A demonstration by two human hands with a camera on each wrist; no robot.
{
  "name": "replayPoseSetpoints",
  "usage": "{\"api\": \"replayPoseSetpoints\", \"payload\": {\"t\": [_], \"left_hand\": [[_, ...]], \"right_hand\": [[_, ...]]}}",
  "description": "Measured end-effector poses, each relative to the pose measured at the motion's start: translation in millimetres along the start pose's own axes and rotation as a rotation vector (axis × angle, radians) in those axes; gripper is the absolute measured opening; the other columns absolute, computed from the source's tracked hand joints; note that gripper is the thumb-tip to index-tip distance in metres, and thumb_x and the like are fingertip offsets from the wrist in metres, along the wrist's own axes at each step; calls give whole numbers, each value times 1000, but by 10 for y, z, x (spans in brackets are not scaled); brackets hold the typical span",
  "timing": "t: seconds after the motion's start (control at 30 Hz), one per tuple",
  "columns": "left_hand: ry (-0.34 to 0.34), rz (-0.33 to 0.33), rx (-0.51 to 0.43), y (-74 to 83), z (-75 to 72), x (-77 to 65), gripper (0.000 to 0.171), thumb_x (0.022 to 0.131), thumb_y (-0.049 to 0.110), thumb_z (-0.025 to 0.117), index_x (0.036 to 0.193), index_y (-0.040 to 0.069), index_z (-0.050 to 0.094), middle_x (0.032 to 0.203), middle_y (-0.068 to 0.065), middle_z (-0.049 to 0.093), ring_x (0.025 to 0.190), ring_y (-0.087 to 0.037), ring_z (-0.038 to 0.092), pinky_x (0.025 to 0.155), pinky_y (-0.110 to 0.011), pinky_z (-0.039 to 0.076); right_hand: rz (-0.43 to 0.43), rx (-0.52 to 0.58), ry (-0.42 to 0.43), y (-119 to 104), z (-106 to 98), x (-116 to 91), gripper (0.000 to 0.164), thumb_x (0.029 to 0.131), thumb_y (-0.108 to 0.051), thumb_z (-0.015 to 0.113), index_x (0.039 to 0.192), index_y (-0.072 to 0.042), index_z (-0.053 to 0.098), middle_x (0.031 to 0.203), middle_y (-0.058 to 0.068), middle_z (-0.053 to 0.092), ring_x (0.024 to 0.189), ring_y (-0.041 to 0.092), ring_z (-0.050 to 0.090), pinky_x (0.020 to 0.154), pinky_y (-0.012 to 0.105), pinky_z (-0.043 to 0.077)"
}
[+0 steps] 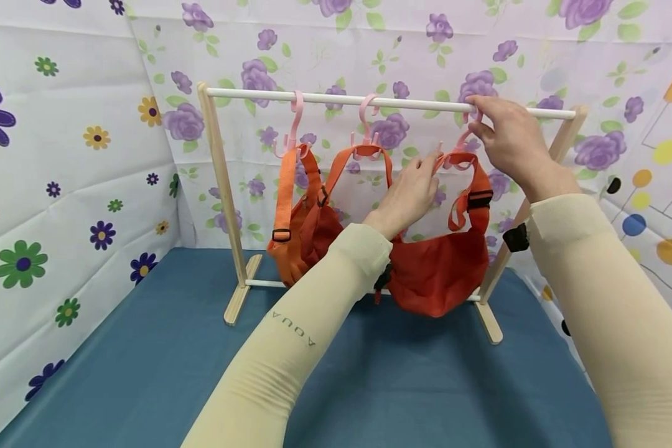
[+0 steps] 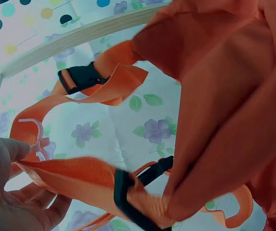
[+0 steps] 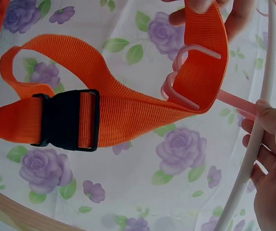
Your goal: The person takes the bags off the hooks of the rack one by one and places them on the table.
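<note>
Head view: A person in pale sleeves works at a wooden rack (image 1: 221,186) standing on a blue cloth (image 1: 145,373). The left hand (image 1: 406,198) pinches the orange strap (image 1: 478,218) of a red-orange bag (image 1: 439,270), which hangs at the right end of the rack, its strap looped over the prongs of a pink hook (image 1: 463,140). The right hand (image 1: 509,134) curls round the white rod (image 1: 414,103) where that hook hangs. Further left, orange straps hang from a middle hook (image 1: 364,115) and a left hook (image 1: 297,112); how many bags they carry is hard to tell behind the arm. A flowered sheet (image 1: 173,37) forms the backdrop.

Left wrist view: Thumb on one side, fingers on the other, the left hand holds the strap beside the hook's pale prongs. A black buckle (image 2: 82,78) sits along the strap, and the bag fills the right side.

Right wrist view: The strap rests over the curved prongs, with the left hand's fingertips (image 3: 239,19) at the upper edge. The right hand's thumb and bent fingers close about the rod, touching it beside the hook's stem.
</note>
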State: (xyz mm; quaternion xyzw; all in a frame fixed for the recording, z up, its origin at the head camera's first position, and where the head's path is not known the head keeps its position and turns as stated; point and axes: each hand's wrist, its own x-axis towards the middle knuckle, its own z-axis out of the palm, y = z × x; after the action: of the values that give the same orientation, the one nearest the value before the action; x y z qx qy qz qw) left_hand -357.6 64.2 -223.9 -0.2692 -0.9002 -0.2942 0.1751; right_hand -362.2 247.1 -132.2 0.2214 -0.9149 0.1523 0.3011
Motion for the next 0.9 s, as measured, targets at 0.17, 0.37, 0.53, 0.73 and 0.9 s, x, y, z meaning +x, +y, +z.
{"api": "replayPoseSetpoints", "payload": {"t": [0.17,0.37,0.53,0.73,0.9], "left_hand": [[6,-47,-64,22,-30,40,48,114,28,44,160,19,37,141,-6,56,121,-20,60,100,-33,49],[32,-67,-124,31,-36,52,40,114,33,43,150,18,47,123,-2,58,110,-17,59,94,-33,48],[73,-74,-159,49,-44,55,37,113,34,45,146,18,49,123,-3,56,106,-16,56,92,-32,47],[124,-46,-179,76,-69,67,34,113,34,46,143,18,49,116,-2,53,95,-16,54,83,-31,47],[147,-38,-197,131,-101,90,35,112,35,47,143,19,49,115,-2,50,94,-15,53,81,-29,46]], "right_hand": [[1,5,-5,-8,2,10,44,107,-10,57,151,-4,52,151,22,53,145,44,42,123,54,26],[13,11,-10,0,0,2,45,107,-9,58,151,-4,52,151,22,53,145,45,42,123,55,25],[20,14,-13,-1,1,-11,45,107,-10,58,152,-4,51,152,22,52,145,45,42,123,56,25],[17,15,-7,-12,-4,-16,44,107,-10,57,151,-4,52,151,23,53,144,46,43,122,56,26],[3,12,3,-17,-3,-14,43,107,-9,58,149,-3,53,148,24,55,141,47,45,120,57,29]]}}
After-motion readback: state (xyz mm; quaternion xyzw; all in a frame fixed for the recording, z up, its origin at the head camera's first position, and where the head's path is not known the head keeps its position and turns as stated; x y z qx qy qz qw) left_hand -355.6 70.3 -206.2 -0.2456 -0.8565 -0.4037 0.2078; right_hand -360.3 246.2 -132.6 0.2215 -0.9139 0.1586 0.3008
